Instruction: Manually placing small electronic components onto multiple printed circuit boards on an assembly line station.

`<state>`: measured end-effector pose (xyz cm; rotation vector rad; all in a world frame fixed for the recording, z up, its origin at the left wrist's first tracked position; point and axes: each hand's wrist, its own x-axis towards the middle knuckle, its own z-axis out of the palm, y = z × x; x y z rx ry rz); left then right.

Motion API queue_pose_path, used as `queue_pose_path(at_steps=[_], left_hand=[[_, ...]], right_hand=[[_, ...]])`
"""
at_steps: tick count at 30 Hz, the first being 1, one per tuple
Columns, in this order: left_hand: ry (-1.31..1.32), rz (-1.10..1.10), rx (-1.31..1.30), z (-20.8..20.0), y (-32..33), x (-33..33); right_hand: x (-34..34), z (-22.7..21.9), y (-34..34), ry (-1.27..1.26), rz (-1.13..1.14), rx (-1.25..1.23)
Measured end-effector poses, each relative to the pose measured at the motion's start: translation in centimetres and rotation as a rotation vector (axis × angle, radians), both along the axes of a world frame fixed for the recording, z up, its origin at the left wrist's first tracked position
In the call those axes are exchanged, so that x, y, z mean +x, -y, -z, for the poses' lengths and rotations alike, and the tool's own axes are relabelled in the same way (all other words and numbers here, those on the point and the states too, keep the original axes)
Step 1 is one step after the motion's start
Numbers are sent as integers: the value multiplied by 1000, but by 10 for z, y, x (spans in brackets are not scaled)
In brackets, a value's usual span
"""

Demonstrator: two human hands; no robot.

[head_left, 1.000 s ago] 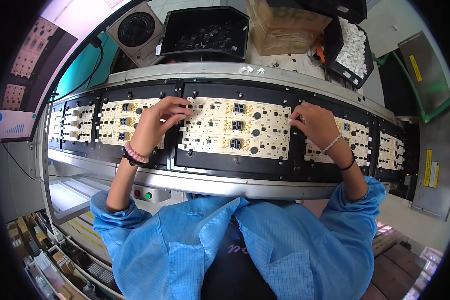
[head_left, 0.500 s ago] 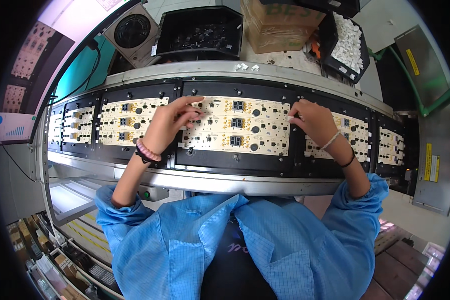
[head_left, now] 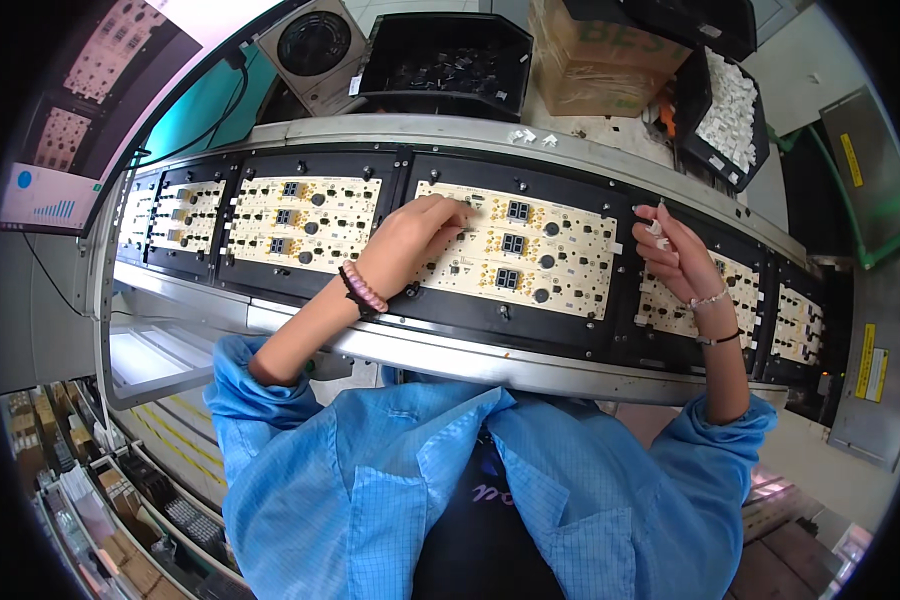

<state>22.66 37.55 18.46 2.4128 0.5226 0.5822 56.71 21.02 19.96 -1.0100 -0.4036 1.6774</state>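
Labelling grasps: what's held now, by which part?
Right hand: small white pieces; gripped part too small to tell. Left hand, over circuit boards: can't tell if anything's held.

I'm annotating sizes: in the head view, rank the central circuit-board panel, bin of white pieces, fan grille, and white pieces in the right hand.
1. Central circuit-board panel
2. Bin of white pieces
3. Fan grille
4. White pieces in the right hand

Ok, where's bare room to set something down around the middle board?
Near metal rail, between black frame and blue jacket; far rail, left of the loose white pieces. Crowded: the middle board, covered in components, left hand over it.
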Motion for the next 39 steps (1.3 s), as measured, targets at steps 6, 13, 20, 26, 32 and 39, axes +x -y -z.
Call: queue_pose_path(at_steps=[6,13,20,26,32,39], left_hand=[[-87,21,139,6,-7,7],[-42,37,184,7,-6,9],[-316,81,234,-18,-8,18],[-122,-90,584,-32,-109,59],[-664,-187,232,11,-261,92],[-573,-231,110,30,-289,90]], right_hand=[[5,11,-6,61,-29,103],[-6,-6,-7,279,-24,52],[2,-6,2,225,-11,76],[-8,-10,22,472,-44,59],[-14,-12,27,838,-174,-58],[-22,-2,40,1402,-223,118]])
